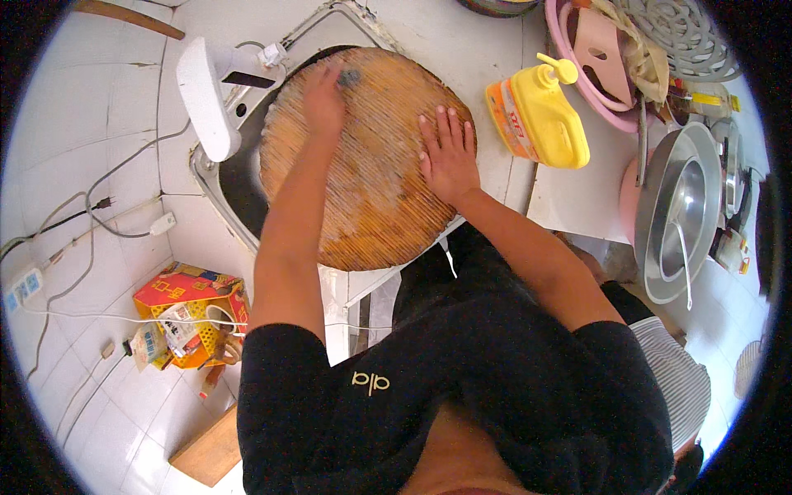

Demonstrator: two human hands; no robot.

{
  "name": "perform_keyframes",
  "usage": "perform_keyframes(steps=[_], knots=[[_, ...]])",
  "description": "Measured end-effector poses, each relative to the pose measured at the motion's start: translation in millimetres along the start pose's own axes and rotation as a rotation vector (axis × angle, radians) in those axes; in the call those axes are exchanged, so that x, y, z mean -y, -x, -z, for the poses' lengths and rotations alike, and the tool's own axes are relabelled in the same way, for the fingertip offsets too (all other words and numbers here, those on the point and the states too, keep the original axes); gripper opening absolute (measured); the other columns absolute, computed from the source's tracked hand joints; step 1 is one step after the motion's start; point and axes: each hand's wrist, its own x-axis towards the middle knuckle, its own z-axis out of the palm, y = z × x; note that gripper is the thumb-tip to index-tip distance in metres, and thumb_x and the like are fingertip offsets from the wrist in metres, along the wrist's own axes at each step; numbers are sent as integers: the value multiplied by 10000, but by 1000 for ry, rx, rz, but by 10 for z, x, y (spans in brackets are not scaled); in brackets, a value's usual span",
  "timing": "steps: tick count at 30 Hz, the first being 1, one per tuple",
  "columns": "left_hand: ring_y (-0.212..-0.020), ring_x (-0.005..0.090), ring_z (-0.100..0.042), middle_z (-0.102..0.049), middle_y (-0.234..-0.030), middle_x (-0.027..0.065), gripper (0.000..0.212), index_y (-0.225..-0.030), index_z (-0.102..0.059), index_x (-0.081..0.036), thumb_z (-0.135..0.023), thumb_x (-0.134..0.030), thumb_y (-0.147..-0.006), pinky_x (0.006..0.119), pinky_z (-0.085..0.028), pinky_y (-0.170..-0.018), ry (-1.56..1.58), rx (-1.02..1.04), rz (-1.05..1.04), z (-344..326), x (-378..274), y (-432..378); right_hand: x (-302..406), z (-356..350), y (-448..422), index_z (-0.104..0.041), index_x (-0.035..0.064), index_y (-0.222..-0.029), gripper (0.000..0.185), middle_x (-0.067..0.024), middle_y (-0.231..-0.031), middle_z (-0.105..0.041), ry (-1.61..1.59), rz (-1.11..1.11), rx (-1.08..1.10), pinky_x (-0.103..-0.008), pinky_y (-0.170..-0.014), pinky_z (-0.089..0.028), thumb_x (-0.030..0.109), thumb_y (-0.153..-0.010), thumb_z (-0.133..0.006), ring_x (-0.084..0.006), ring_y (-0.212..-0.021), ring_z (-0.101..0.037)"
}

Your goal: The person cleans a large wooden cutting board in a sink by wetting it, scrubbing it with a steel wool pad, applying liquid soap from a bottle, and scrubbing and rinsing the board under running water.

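A large round wooden chopping board [377, 179] with a ridged, worn face lies across a metal-rimmed sink [238, 185]. My left hand [325, 102], slightly blurred, is on the board's upper left part. Beside its fingers is a small dark grey thing [350, 77], perhaps a scouring pad; whether the fingers grip it cannot be told. My right hand [450, 154] rests palm down near the board's right edge, fingers spread and holding nothing. To its right, a yellow plastic pump bottle [550, 120] with an orange label lies on the counter.
A white faucet fixture [207, 102] overhangs the sink's left corner. Metal basins [653, 247] and a pink basin [560, 37] are at right. Cables [90, 192] run along the tiled wall at left, above a red box [185, 284]. Another person in striped clothing [671, 371] is at lower right.
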Motion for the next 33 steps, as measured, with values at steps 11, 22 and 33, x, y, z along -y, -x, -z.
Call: perform_keyframes(steps=[11, 22, 33], knots=[[-1110, 351, -559, -607, -1180, 144, 330, -1089, -699, -101, -595, 1, -793, 459, -463, -952, 199, 105, -234, -22, -1381, 678, -131, 8, -2, -271, -17, -1509, 668, -200, -1610, -163, 71, -46, 134, -543, -1196, -97, 331, -965, -442, -364, -1496, -121], [-1093, 364, -517, -565, -1141, 171, 392, -1110, -714, -152, -625, -1, -760, 449, -435, -943, 134, 20, 80, -243, -955, -236, -90, 34, -3, -235, -43, -1514, 724, -222, -1590, -211, -6, -14, 25, -521, -1202, -117, 373, -962, -451, -360, -1492, -143], [-1062, 355, -530, -586, -1191, 162, 408, -1193, -686, -174, -639, -47, -808, 454, -444, -934, -109, 17, -4, -242, -492, -596, -67, -8, -33, -253, -25, -1516, 717, -201, -1600, -196, -69, -19, 8, -510, -1210, -102, 392, -963, -437, -331, -1499, -140]])
